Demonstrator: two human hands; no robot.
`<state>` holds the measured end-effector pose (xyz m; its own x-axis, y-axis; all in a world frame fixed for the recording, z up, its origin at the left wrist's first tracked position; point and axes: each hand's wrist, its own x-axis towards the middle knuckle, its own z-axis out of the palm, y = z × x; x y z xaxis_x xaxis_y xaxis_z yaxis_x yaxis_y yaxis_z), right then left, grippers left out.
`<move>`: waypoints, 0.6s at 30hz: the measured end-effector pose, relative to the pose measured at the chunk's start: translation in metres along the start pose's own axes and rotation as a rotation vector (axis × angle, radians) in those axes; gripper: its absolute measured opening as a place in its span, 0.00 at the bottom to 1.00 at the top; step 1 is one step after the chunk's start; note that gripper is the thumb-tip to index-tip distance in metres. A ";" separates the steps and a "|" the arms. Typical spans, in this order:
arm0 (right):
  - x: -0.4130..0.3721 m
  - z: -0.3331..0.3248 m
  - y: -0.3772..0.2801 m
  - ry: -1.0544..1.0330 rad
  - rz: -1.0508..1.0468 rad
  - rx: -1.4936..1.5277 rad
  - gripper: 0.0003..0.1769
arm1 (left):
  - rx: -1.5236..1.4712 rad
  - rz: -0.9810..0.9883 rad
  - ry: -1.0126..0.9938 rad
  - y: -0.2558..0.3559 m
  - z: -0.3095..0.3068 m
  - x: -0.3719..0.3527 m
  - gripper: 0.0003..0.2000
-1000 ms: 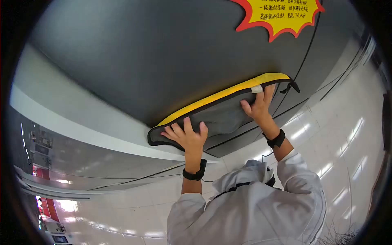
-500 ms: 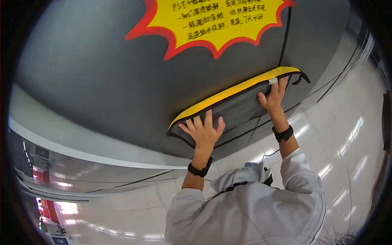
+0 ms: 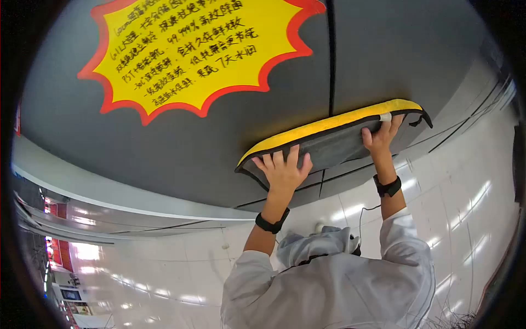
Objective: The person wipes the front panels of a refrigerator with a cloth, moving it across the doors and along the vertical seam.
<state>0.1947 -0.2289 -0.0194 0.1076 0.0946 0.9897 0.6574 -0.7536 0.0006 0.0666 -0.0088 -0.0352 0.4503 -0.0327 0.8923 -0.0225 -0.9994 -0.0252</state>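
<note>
A yellow-and-grey cloth [image 3: 335, 152] with black edging lies against the dark grey refrigerator door [image 3: 181, 148], across the upright black seam. Its yellow side shows as a strip along the upper edge. My left hand [image 3: 286, 171] is at the cloth's left part, fingers spread on the grey face with the tips at the black border. Toward the right end, my right hand [image 3: 382, 138] holds the cloth beside a small white tag [image 3: 386, 117]. The right thumb is on the grey face; some fingertips are hidden at the edge.
A yellow starburst sign [image 3: 192, 60] with red border and handwritten Chinese text is on the door at upper left. Shiny pale floor tiles [image 3: 181, 268] lie below. A thin dark cable [image 3: 361, 222] hangs near my clothing.
Both hands and the cloth have moved right and upward over the door, relative to the sign and seam. The view has shifted, showing more of the sign.
</note>
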 end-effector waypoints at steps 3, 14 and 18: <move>-0.017 -0.011 -0.005 -0.023 -0.011 0.047 0.35 | 0.020 -0.008 -0.039 0.003 -0.010 -0.017 0.21; -0.020 -0.009 -0.016 -0.028 0.123 0.096 0.34 | 0.098 0.032 0.030 -0.004 -0.005 -0.016 0.22; -0.018 -0.010 -0.012 -0.034 0.093 0.117 0.33 | 0.130 0.034 0.046 -0.003 -0.005 -0.014 0.23</move>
<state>0.1773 -0.2279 -0.0359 0.1957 0.0517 0.9793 0.7257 -0.6793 -0.1092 0.0562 -0.0053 -0.0458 0.4095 -0.0693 0.9097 0.0799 -0.9906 -0.1114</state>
